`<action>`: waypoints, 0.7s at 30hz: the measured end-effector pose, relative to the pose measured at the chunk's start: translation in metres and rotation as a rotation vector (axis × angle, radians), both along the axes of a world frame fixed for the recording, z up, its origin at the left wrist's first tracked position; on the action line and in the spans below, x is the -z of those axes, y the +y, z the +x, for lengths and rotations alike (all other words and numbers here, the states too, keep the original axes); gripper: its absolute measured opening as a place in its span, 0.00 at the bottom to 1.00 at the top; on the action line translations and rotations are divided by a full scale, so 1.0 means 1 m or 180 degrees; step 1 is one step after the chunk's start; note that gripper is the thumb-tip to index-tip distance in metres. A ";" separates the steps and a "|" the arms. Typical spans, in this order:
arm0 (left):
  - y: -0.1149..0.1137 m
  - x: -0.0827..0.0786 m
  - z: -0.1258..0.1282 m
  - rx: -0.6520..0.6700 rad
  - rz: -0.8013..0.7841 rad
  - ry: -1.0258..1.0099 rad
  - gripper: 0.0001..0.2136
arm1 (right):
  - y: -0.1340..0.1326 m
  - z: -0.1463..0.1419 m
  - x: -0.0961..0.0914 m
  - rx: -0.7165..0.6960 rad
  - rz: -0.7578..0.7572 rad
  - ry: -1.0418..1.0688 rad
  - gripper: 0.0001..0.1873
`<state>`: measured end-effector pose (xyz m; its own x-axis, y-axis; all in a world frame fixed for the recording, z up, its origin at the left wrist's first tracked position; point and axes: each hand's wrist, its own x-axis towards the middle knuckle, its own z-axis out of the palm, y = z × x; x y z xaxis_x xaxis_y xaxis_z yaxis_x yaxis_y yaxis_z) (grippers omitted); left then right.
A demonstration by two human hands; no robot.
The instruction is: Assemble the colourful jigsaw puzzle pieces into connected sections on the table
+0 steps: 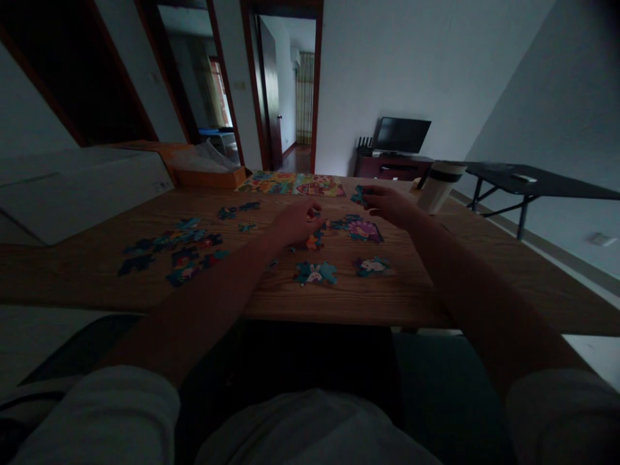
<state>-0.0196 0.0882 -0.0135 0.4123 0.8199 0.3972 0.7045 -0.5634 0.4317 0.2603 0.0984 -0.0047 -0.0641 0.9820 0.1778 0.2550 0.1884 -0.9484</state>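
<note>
Dim, bluish daylight is seeping in from the curtains at twelve o'clock, leaving the left hand and right hand in heavy shadow. The worktop is catching a soft glow, the wall at two o'clock is bowing with lens distortion, and fine detail is going grainy.

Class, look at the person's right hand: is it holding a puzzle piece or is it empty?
Holding one: the right hand pinches a teal jigsaw piece at its fingertips.
</note>
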 end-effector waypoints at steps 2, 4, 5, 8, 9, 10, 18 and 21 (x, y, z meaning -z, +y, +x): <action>0.007 0.006 -0.005 -0.0046 -0.0226 0.0255 0.13 | 0.011 0.014 0.014 0.0178 -0.0265 -0.0158 0.17; 0.011 0.009 -0.007 -0.0032 -0.0280 0.0395 0.15 | 0.019 0.023 0.029 0.0473 -0.0399 -0.0515 0.20; 0.012 0.010 -0.006 -0.0024 -0.0274 0.0445 0.15 | 0.022 0.026 0.036 0.0598 -0.0431 -0.0673 0.21; 0.013 0.011 -0.002 0.0009 -0.0246 0.0535 0.16 | 0.027 0.031 0.050 0.0862 -0.0411 -0.0883 0.18; 0.013 0.011 -0.001 0.0015 -0.0248 0.0550 0.16 | 0.029 0.032 0.052 0.0911 -0.0382 -0.0919 0.16; 0.012 0.010 -0.001 0.0019 -0.0260 0.0560 0.16 | 0.030 0.034 0.054 0.0947 -0.0351 -0.0973 0.14; 0.007 0.007 -0.003 0.0057 -0.0410 0.0643 0.16 | 0.037 0.040 0.058 0.1087 -0.0040 -0.1475 0.10; 0.008 0.007 -0.003 0.0065 -0.0474 0.0669 0.17 | 0.037 0.039 0.057 0.1068 0.0029 -0.1598 0.10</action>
<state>-0.0229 0.0963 -0.0209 0.4900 0.8536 0.1767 0.7767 -0.5196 0.3561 0.2997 0.1351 -0.0617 0.1708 0.9617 0.2145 0.7181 0.0276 -0.6954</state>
